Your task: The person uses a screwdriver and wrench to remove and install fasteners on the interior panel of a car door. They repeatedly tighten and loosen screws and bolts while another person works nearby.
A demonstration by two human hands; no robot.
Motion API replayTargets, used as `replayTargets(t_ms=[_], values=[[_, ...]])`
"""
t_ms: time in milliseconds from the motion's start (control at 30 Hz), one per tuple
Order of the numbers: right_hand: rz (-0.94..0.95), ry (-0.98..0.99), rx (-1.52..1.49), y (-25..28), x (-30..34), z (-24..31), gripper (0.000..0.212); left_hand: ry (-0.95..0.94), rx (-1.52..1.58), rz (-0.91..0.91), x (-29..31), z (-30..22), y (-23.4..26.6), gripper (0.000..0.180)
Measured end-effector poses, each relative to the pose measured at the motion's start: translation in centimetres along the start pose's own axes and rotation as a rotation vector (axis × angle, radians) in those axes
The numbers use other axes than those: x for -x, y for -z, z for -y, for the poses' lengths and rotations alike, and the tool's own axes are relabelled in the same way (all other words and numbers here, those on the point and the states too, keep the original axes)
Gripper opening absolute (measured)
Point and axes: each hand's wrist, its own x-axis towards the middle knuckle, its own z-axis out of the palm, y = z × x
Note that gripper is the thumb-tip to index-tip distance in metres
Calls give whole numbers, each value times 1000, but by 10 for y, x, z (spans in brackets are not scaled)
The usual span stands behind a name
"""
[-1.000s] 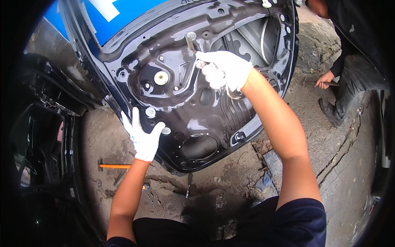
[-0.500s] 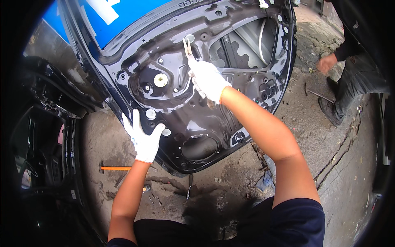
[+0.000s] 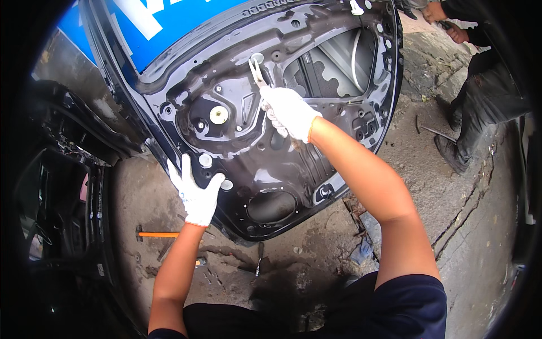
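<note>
A dark car door shell (image 3: 240,155) stands tilted in front of me. My right hand (image 3: 291,110), in a white glove, is closed round a pair of pliers (image 3: 257,74). The parted jaws are at a pale round plug (image 3: 257,57) in the door's upper part; whether they touch it I cannot tell. My left hand (image 3: 199,195), also gloved, lies on the door's lower left edge with fingers spread. Beside its fingers are a white round plug (image 3: 205,161) and another pale plug (image 3: 226,185). A cream disc (image 3: 219,114) sits farther up the panel.
An orange-handled hammer (image 3: 158,234) and a screwdriver-like tool (image 3: 259,260) lie on the rough ground. A blue crumpled item (image 3: 361,251) is near the door's lower right. Another person (image 3: 480,113) stands at the right beside a metal bar (image 3: 439,134). A dark car body (image 3: 62,209) fills the left.
The pliers remain by the upper plug, with my right hand shifted only slightly. My left hand stays on the edge. At the right, the other person's hands now appear higher and closer together.
</note>
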Motion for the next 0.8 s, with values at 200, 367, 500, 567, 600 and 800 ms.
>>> replayTargets(t_ms=[200,367,500,567,600,800], values=[[-89,191,316,10,-21,-17,36,5,3,6,1,1,0,109],[-332,586,1502,38,-29,-12,31,0,-4,13,0,2,0,110],[-411,822,1522,56,-19,-1,29,1,11,10,2,4,-1,111],[-322,823,1560,48,-8,-9,27,-10,15,4,3,5,-2,105],[-217,858,1551,40,1,-16,27,7,0,2,3,5,-3,105],[329,-68,389,-36,61,-71,29,48,-11,52,8,-2,2,109]])
